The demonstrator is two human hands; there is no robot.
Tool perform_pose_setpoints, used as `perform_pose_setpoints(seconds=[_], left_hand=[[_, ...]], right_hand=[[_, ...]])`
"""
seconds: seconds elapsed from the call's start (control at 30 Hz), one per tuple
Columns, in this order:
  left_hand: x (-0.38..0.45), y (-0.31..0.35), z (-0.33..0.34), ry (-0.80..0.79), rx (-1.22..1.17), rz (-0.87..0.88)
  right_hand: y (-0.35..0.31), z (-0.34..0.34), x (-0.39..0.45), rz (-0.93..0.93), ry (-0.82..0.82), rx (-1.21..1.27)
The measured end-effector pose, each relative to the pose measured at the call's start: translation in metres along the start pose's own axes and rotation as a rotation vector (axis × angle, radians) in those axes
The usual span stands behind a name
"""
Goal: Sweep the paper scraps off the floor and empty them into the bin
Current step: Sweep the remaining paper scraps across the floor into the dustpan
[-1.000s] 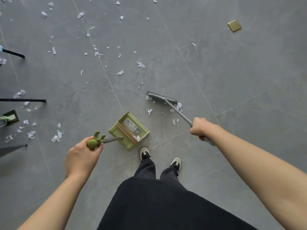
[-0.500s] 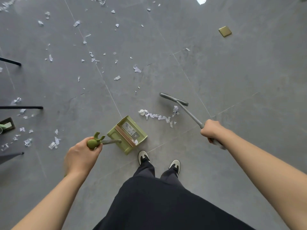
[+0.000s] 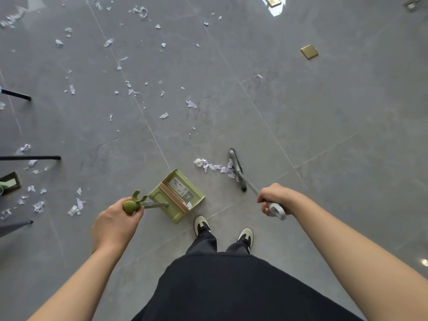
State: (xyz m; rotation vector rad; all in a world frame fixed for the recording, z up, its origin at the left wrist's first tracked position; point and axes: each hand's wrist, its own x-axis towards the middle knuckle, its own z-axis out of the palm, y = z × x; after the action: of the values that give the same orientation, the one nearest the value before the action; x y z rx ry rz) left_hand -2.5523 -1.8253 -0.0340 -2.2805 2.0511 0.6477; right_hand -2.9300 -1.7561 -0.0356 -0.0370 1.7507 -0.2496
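Note:
My left hand [image 3: 115,222] grips the green top of the dustpan handle. The green dustpan [image 3: 177,195] stands on the grey floor just ahead of my left shoe, mouth facing away and to the right. My right hand [image 3: 274,199] holds the grey broom handle near its end. The broom head [image 3: 236,169] rests on the floor right of the pan, turned nearly lengthwise. A short row of white paper scraps [image 3: 214,166] lies against the broom head's left side, just beyond the pan's mouth. Several more scraps [image 3: 129,86] are scattered over the floor farther away and to the left. No bin is visible.
Black furniture legs [image 3: 34,158] reach in from the left edge, with scraps [image 3: 76,206] around them. A small framed object [image 3: 10,181] sits at the far left. A brass floor plate [image 3: 309,52] lies at the upper right. My shoes [image 3: 202,225] stand just behind the pan.
The broom head swung from crosswise to nearly lengthwise and drew closer to me, gathering loose scraps into a row by the dustpan. My view tilted forward. The dustpan stayed put.

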Motion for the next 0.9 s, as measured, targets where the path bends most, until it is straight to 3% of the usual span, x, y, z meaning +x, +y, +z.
perform_pose_setpoints(seconds=[0.2, 0.3, 0.6, 0.9], left_hand=[[-0.002, -0.006, -0.001, -0.005, -0.012, -0.024], [-0.001, -0.011, -0.002, -0.008, -0.029, -0.041], [0.001, -0.026, -0.002, 0.005, -0.16, -0.219], [0.004, -0.027, -0.001, -0.012, -0.133, -0.246]], right_hand=[[-0.012, 0.028, 0.003, 0.063, -0.13, 0.299], [-0.02, 0.032, 0.0, 0.06, -0.121, 0.332], [-0.049, 0.044, 0.006, -0.097, 0.087, -0.016], [-0.038, 0.068, 0.006, -0.082, -0.013, -0.492]])
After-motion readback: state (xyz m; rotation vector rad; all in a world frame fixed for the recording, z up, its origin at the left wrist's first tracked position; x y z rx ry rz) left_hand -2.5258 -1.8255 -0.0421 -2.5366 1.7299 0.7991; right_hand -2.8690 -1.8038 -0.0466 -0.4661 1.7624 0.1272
